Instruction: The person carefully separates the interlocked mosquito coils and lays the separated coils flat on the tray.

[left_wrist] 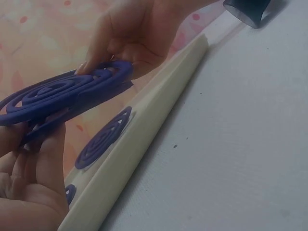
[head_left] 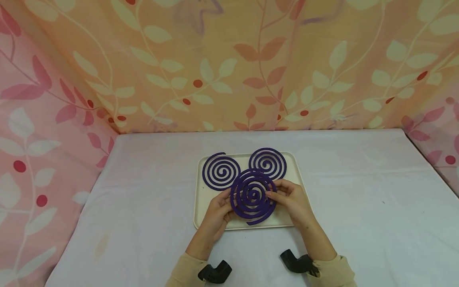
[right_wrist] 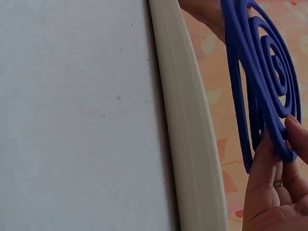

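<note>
Both hands hold a pair of dark purple mosquito coils [head_left: 254, 194] above the front of a cream tray [head_left: 195, 207]. One coil lies over the other, and a gap shows between the layers in the right wrist view. The left hand [head_left: 218, 209] grips the left edge, its fingers partly hidden behind the spirals. At the right edge, the right hand [head_left: 292, 199] pinches the coils, thumb on the front face and fingers behind. Two more spirals lie on the tray: a left coil [head_left: 222, 172] and a right coil [head_left: 266, 164], the latter partly covered by the held pair.
The tray has a low raised rim [right_wrist: 192, 120] and stands on a white cloth-covered table [head_left: 143, 199]. A floral curtain [head_left: 222, 67] hangs behind and along the sides. Black curved pieces [head_left: 216, 273] sit at both wrists by the beige sleeves [head_left: 331, 271].
</note>
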`<state>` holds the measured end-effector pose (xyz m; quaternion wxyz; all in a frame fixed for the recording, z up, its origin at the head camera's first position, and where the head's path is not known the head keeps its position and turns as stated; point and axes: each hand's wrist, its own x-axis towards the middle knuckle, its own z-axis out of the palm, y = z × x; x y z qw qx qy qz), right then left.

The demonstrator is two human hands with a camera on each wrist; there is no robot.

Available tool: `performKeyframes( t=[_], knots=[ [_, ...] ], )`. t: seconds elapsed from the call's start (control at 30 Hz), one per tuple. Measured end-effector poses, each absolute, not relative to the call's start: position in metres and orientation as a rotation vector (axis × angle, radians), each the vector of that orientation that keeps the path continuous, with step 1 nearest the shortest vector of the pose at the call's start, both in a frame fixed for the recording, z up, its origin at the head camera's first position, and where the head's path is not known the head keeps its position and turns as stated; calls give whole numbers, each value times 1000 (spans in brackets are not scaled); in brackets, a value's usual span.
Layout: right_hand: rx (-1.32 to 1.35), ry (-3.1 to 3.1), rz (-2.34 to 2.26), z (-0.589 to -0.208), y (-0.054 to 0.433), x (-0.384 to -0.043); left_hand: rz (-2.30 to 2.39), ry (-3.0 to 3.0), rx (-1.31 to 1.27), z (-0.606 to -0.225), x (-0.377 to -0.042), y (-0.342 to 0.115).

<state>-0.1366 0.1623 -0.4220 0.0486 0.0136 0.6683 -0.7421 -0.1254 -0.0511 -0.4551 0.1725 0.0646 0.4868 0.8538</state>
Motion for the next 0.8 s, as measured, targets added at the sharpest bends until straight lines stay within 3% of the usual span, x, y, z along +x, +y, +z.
performKeyframes(
  t=[0.8],
  knots=[
    [106,1870,-2342,-420,166,-138,2473,1330,222,-454,-125,-54]
  ],
)
